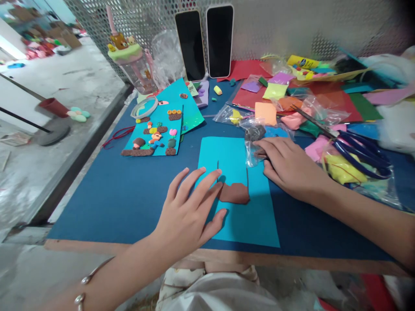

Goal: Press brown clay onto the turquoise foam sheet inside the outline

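Observation:
A bright blue sheet of paper point(249, 226) lies before me on the dark blue tabletop. On it is a flat brown piece of modelling clay point(235, 194), with thin dark upright lines above it. My left hand point(191, 207) rests over the sheet's left side, fingers spread, fingertips by the clay's left edge. At the sheet's upper right, my right hand point(288, 168) has its fingers closed on a small clear plastic bag point(252, 156). Something brown shows at the fingertips, partly hidden. A grey lump in clear wrapping point(254, 132) sits just beyond.
A decorated blue card point(164, 125) with clay figures lies at left, a clear tape ring point(144, 107) on its corner. Two phones point(220, 41) lean at the back beside a lidded cup point(129, 60). Blue-handled scissors point(359, 157) and bagged clay point(343, 168) crowd the right.

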The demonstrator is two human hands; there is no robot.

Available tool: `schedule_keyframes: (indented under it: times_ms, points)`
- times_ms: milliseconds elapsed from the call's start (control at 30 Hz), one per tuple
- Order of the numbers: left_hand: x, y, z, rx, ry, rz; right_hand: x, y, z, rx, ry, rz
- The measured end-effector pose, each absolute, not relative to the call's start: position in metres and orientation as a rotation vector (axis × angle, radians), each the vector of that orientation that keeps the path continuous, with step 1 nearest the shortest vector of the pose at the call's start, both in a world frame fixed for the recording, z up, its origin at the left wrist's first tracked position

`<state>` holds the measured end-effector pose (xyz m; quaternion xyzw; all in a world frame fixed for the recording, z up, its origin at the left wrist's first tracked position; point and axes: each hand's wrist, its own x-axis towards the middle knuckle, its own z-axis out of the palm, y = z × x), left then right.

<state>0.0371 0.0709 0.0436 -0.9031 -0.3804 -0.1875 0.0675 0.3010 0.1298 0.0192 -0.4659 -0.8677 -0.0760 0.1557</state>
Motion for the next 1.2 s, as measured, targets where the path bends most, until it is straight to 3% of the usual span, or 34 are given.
schedule_keyframes:
  times_ms: [833, 1200]
  points:
    - [0.0371, 0.0724, 0.0408, -2.806, -1.141, -0.344, 0.3004, 0.1296, 0.0195, -1.329, -2.483, -0.209]
    - [0.0366, 0.0711, 0.0413, -2.786, -1.112, -0.497, 0.3018, 0.1302, 0.018, -1.316, -2.473, -0.218]
